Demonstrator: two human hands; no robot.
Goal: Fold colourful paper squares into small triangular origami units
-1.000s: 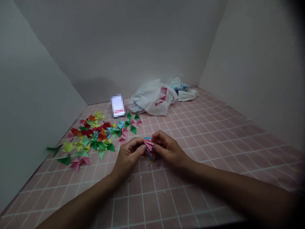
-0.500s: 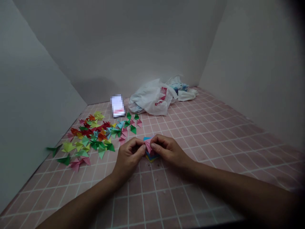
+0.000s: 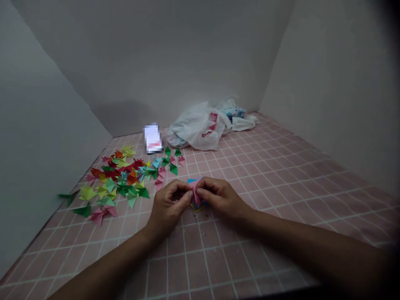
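Between my two hands is a small pink folded origami paper (image 3: 196, 197), pinched from both sides. My left hand (image 3: 171, 204) grips its left edge with thumb and forefinger. On the other side my right hand (image 3: 220, 196) pinches it the same way, thumb in front. Right under the folded piece lies a stack of coloured paper squares (image 3: 190, 181), blue and yellow at its edges; the hands hide most of it. To the left spreads a pile of folded paper cranes (image 3: 125, 177) in green, red, yellow, pink and blue.
A phone with a lit, blurred screen (image 3: 153, 138) stands behind the cranes. White plastic bags (image 3: 196, 127) lie by the back wall, with a blue-patterned packet (image 3: 234, 112) beside them. Pale walls enclose the pink tiled-pattern surface (image 3: 281, 187) on three sides.
The pink paper has turned between my fingers and now looks narrower, its lower point hanging down. My fingertips have drawn slightly closer together. The view has shifted slightly.
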